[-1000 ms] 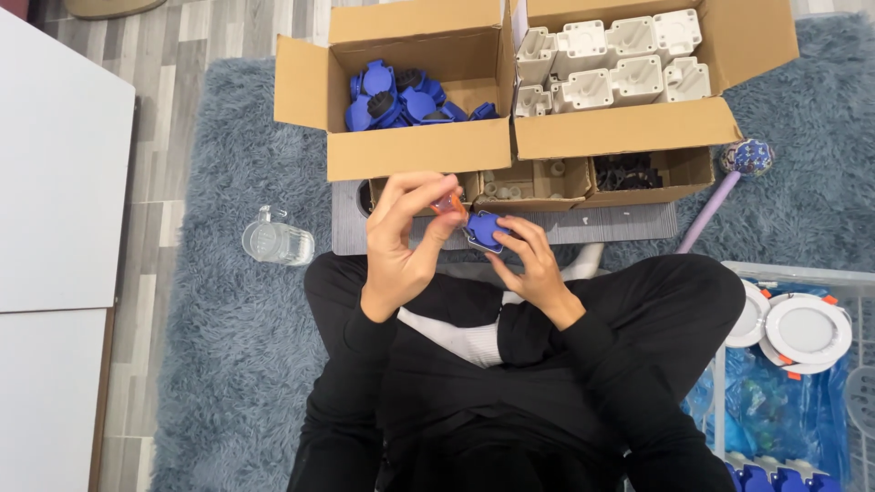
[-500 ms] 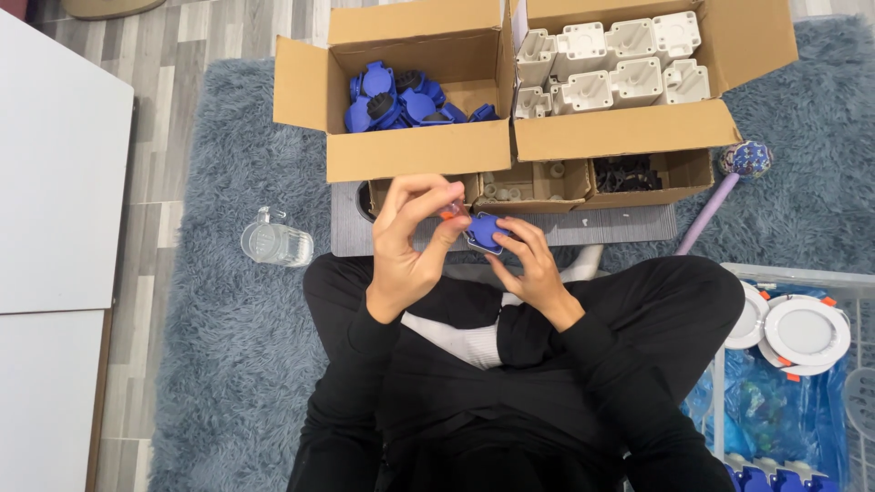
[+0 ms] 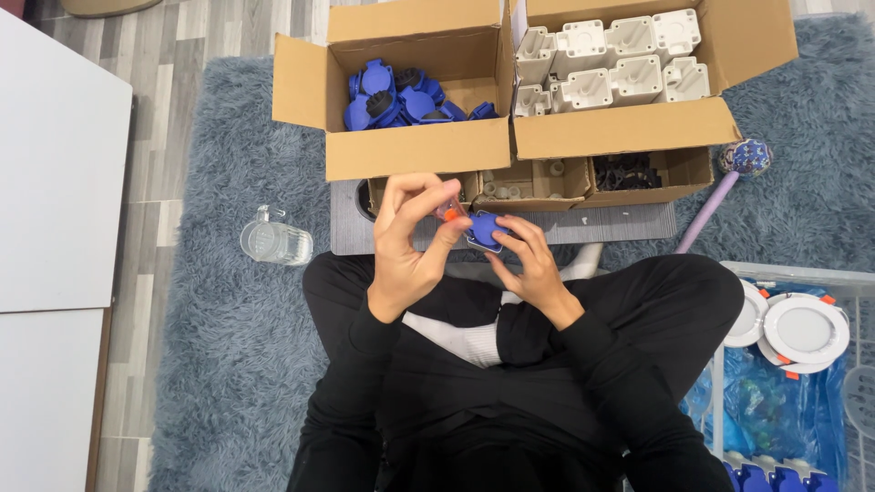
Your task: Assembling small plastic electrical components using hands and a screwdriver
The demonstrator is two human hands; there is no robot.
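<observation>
Hand over grey rug, wood floor

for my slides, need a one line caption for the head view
Seated cross-legged on a grey rug, left hand brings a small orange piece to a blue part held by right hand.

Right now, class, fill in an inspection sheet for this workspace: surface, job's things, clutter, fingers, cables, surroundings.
Surface: grey shaggy rug, grey board under small boxes.
Job's things: blue plastic cap in right hand; small orange piece pinched by left hand.
Clutter: box of blue caps, box of white housings, clear jug, purple stick.
Fingers: both hands closed on parts.
Cables: nothing seen.
Surroundings: white round lights in a bin, white panel, wood floor.
</observation>
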